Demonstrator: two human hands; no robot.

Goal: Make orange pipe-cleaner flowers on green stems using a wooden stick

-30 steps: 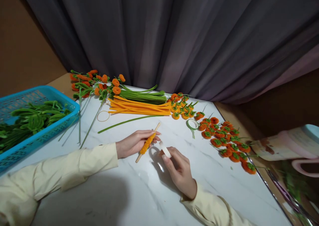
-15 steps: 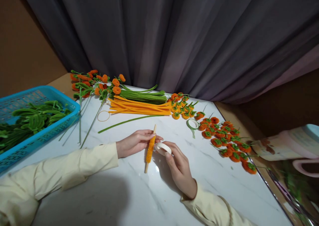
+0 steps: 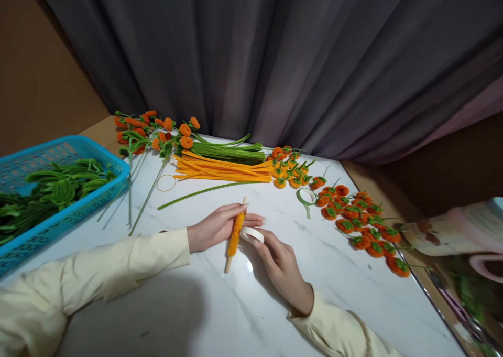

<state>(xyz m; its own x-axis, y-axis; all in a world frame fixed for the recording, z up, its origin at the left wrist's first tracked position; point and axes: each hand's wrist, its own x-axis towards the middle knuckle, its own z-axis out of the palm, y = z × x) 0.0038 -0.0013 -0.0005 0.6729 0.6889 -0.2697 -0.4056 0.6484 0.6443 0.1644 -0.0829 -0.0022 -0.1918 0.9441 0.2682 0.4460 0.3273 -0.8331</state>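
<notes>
My left hand (image 3: pixel 220 228) is closed on a thin wooden stick (image 3: pixel 228 264), its thumb near the upper end. Orange-yellow pipe cleaner (image 3: pixel 236 235) is wound around the middle of that stick, which slants over the white table. Beyond it the other fingers of this hand stretch to the right. My right hand (image 3: pixel 283 265) pinches a white tape roll (image 3: pixel 252 235) between thumb and fingers. The roll sits right beside the wrapped stick; whether they touch I cannot tell.
A blue basket (image 3: pixel 124 174) with green fuzzy leaves stands at left. Yellow (image 3: pixel 223 168) and green pipe cleaners (image 3: pixel 226 151) lie at the back. Orange flowers (image 3: pixel 359 218) spread along the right, near a green tape roll (image 3: pixel 306 196). A pink-handled cup (image 3: pixel 463 226) is at far right.
The fingers of my left hand have stretched out further behind the stick. The white tape roll has shifted slightly left, against or close to the wound part. The whole view has moved slightly.
</notes>
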